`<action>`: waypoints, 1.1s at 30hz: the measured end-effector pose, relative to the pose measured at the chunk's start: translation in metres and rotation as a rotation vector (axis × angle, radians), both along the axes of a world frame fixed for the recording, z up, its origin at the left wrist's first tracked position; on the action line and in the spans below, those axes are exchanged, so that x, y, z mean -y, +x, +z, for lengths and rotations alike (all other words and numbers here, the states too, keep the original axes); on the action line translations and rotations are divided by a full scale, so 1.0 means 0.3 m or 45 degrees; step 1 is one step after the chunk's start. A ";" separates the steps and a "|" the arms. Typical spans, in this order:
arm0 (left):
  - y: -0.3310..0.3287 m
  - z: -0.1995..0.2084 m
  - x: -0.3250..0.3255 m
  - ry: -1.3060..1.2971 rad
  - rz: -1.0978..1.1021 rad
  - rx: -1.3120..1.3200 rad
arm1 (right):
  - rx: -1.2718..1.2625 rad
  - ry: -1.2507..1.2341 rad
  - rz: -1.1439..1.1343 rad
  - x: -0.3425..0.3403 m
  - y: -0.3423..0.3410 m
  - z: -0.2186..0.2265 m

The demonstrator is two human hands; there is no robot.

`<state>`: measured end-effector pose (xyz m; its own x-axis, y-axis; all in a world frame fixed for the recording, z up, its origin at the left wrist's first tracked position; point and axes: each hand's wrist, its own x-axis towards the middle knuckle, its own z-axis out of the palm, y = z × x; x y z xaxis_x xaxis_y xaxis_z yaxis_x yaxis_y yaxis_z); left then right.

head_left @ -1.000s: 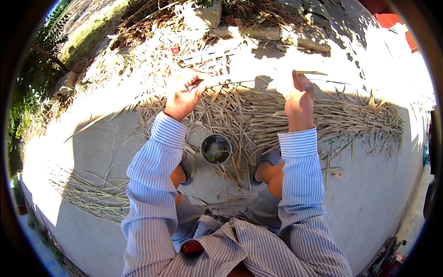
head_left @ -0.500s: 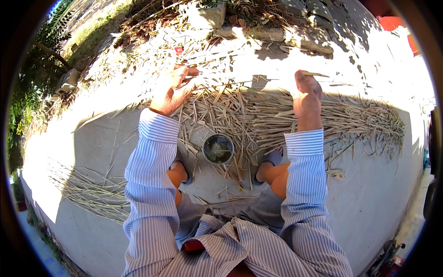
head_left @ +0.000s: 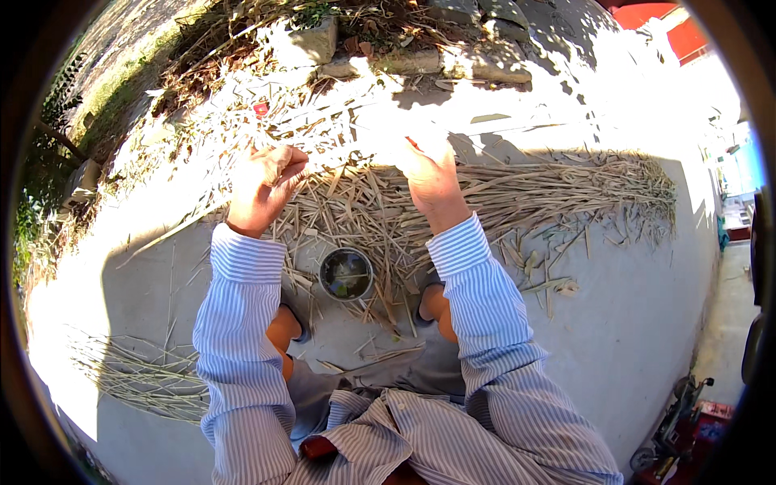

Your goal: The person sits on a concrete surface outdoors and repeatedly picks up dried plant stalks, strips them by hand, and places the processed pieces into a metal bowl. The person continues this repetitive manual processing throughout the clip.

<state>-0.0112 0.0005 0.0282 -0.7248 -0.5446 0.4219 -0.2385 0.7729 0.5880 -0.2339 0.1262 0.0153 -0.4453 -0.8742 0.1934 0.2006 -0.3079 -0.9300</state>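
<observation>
My left hand (head_left: 265,187) is closed in a pinch above the near edge of the loose dry stalks (head_left: 347,210); whatever sits between its fingertips is too fine to make out. To its right, my right hand (head_left: 432,178) is curled over the far side of the pile, its fingertips washed out by sun glare, so what they hold is lost. Between my feet stands a round container (head_left: 322,284) of dark liquid with leafy bits in it. A thick bundle of long dried stalks (head_left: 558,190) lies to the right of my right hand.
Thinner stalks (head_left: 141,380) lie on the concrete at the left. Beyond my hands are leaf litter, a small red item (head_left: 260,108), a stone block (head_left: 305,42) and edging stones (head_left: 485,69). A dark wheeled object (head_left: 671,428) stands at the lower right.
My right hand has moved left, closer to my left hand, and into bright glare. The pale stalk tip seen in it earlier can no longer be made out. My view has shifted right.
</observation>
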 end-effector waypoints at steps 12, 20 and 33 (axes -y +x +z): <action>0.150 -0.129 0.094 1.016 -0.130 -0.191 | -0.180 0.041 0.067 -0.028 -0.056 0.017; 0.138 -0.097 0.115 0.505 0.607 -0.300 | -0.070 0.001 0.084 0.029 0.050 0.006; 0.324 -0.130 0.162 -0.212 0.448 0.640 | 0.310 -0.267 -0.129 -0.042 -0.209 -0.046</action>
<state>0.0860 -0.0479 -0.0109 -0.6462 -0.7426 0.1762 -0.7104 0.6696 0.2167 -0.2966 0.1387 0.0014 -0.5834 -0.7754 0.2418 0.3673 -0.5174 -0.7729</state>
